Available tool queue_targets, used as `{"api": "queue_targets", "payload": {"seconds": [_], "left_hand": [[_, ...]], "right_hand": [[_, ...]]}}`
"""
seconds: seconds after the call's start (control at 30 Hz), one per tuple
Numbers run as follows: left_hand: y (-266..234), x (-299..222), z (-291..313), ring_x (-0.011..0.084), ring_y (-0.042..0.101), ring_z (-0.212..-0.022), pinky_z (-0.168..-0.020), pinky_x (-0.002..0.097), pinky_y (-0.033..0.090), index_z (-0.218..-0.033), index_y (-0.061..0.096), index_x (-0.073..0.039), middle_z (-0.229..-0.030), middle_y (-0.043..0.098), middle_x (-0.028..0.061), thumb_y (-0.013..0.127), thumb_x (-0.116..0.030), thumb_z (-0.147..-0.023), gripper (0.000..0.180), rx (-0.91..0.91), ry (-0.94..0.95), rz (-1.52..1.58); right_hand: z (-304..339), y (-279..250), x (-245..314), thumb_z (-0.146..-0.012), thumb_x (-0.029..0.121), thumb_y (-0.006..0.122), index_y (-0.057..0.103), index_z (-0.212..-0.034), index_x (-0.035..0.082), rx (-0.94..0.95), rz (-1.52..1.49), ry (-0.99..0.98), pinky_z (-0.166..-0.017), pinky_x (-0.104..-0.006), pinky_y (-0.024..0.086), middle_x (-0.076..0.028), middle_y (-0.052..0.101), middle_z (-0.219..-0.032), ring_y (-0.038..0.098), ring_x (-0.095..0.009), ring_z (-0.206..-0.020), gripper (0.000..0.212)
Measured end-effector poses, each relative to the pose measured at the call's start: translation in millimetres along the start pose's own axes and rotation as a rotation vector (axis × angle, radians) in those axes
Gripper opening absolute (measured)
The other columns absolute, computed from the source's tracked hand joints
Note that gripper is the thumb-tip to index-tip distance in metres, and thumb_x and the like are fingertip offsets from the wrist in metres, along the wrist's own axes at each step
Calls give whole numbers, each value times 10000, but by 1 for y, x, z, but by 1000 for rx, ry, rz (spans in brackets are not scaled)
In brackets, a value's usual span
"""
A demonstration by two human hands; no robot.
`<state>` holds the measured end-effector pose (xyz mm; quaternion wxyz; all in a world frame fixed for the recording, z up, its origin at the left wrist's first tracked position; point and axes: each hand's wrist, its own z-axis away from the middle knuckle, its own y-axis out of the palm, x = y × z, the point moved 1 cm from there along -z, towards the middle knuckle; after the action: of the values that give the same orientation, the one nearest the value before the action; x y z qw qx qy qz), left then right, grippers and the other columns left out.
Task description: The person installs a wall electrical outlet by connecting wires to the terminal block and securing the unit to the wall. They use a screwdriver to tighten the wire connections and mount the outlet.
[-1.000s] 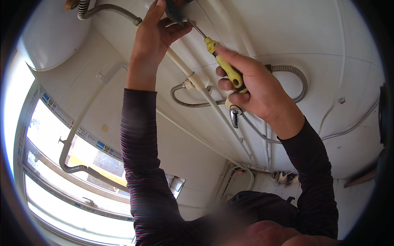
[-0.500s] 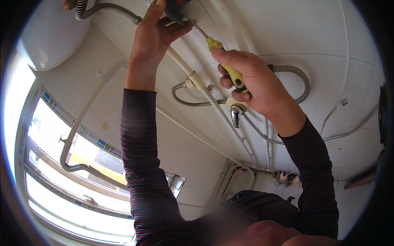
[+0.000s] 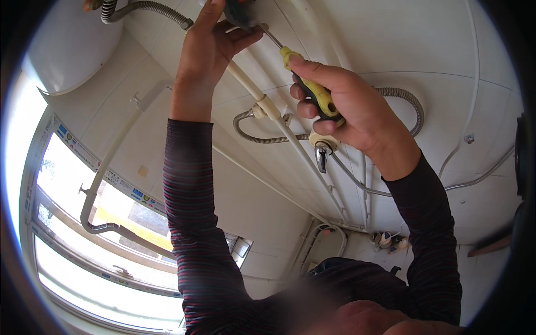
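Wall surface: pale tiled wall (image 3: 385, 39), thin dark joint lines, bent by the lens.
Window: bright framed window (image 3: 84, 271) at lower left, printed strips along its frame.
Tank: rounded white tank (image 3: 72, 44) at upper left, cut by the view's rim.
Pipework: white pipe (image 3: 243, 80) running diagonally along the wall; corrugated hose (image 3: 273, 140) looping from a pipe fitting toward the chrome tap (image 3: 321, 157).
Cable: thin white cable (image 3: 475, 95) hanging at the right side of the wall.
Wall base: small objects (image 3: 385, 241) grouped near the lower corner; kind unclear.
Left arm: raised nearly vertical, dark striped sleeve ending at the wrist.
Left hand: left hand (image 3: 205, 53) grasping the dark object (image 3: 239, 13), thumb extended upward along its left side, fingers bent beneath it.
Dark object position: upper edge of view, partly cut off; its full form cannot be determined.
Right arm: raised from lower right, forearm angled up and leftward.
Right hand: right hand (image 3: 352, 106) clenched around the handle of the yellow-and-black screwdriver (image 3: 316, 92), thumb along the handle.
Screwdriver position: between both hands, shaft directed up-left toward the dark object; tip contact unclear.
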<state>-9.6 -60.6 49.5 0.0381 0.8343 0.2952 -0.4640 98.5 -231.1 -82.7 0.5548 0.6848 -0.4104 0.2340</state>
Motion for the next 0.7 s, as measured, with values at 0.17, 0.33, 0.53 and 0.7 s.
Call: {"api": "queue_targets", "payload": {"seconds": [0.17, 0.33, 0.53, 0.7], "left_hand": [[-4, 0, -2, 463, 665, -1136, -1040, 529, 555, -1422, 492, 55, -1209, 646, 239, 486, -416, -1084, 580, 15, -10, 23], [-6, 1, -1, 467, 665, -1139, -1036, 527, 557, -1432, 484, 51, -1211, 645, 239, 504, -415, -1077, 586, 9, -16, 14], [-4, 1, -1, 465, 672, -1126, -1008, 512, 572, -1439, 482, 39, -1211, 645, 237, 490, -424, -1081, 586, -22, -23, 13], [-8, 3, -1, 467, 675, -1117, -984, 502, 583, -1434, 485, 37, -1215, 639, 240, 483, -429, -1083, 583, -5, -26, 42]], "right_hand": [[-1, -9, 2, -1035, 487, 585, 621, -1071, 39, 157, -106, 41, -393, -194, 352, -9, 582, -809, 522, -52, -578, 451], [-3, -3, -3, -1009, 484, 635, 616, -1055, 43, 6, 9, 16, -395, -198, 338, -13, 585, -841, 511, -59, -573, 444], [-5, 1, -4, -984, 506, 672, 614, -1039, 64, -61, 14, -3, -398, -202, 324, -8, 578, -842, 480, -67, -556, 449], [-6, -6, -2, -990, 502, 664, 617, -1037, 71, 40, -15, 17, -411, -203, 329, -8, 575, -850, 473, -72, -550, 437]]}}
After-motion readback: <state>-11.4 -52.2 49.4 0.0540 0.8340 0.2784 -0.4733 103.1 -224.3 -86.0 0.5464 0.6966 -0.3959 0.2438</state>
